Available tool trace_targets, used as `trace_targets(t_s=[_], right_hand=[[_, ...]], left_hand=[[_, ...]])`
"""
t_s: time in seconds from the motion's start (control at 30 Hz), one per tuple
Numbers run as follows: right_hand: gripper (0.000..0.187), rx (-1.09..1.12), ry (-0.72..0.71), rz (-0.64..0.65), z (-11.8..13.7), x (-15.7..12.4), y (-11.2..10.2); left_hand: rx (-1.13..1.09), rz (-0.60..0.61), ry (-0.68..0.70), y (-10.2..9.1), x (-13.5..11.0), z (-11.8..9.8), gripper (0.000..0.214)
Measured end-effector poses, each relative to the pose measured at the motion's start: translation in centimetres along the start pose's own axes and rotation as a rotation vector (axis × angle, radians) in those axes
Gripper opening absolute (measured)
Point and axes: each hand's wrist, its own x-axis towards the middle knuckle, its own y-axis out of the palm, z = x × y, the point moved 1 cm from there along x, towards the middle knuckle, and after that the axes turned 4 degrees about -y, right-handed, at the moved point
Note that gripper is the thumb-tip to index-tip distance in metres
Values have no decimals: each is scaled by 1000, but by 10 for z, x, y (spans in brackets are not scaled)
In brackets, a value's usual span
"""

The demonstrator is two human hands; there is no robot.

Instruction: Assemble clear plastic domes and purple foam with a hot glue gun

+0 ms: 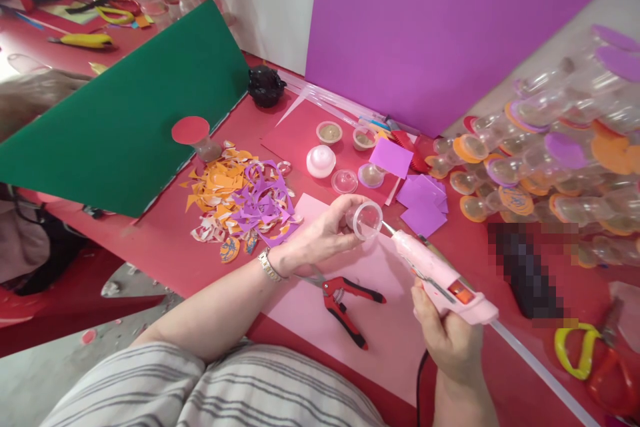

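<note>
My left hand point(333, 230) grips a small clear plastic cup point(368, 221), its round rim turned toward the right. In my right hand point(447, 333) is a pink hot glue gun point(437, 273), a clear glue stick trailing from its back end. The gun's metal nozzle reaches the cup's rim; whether it touches, I cannot tell. Below my left hand, red-and-black shears point(345, 307) lie on a pink sheet point(295, 317). Beyond the cup are a clear dome lid point(345, 181), a round white-pink container point(321, 161) and square purple paper pieces point(424, 207).
Orange and purple paper scraps point(240, 190) are heaped at left, beside a green board point(135, 107). Stacked clear cups with coloured discs point(530, 147) crowd the right. Yellow-and-red scissors point(595, 353) lie at the right edge. A purple board point(425, 27) leans behind. Another person's arm point(35, 100) shows at far left.
</note>
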Motion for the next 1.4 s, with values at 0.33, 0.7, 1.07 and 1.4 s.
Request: trace_targets(t_s=[0.33,0.7,1.07,1.4], right_hand=[[25,169,222,48,4,3,2],[28,154,232,97,-4,-3,0],[21,134,158,-4,4,7,2],[27,52,112,15,1,4,1]], left_hand=[[0,-58,59,-1,3,8,32],[-6,-84,48,0,5,12,32],[125,-59,86,-3,6,13,36],[126,-33,63,-3,4,10,35]])
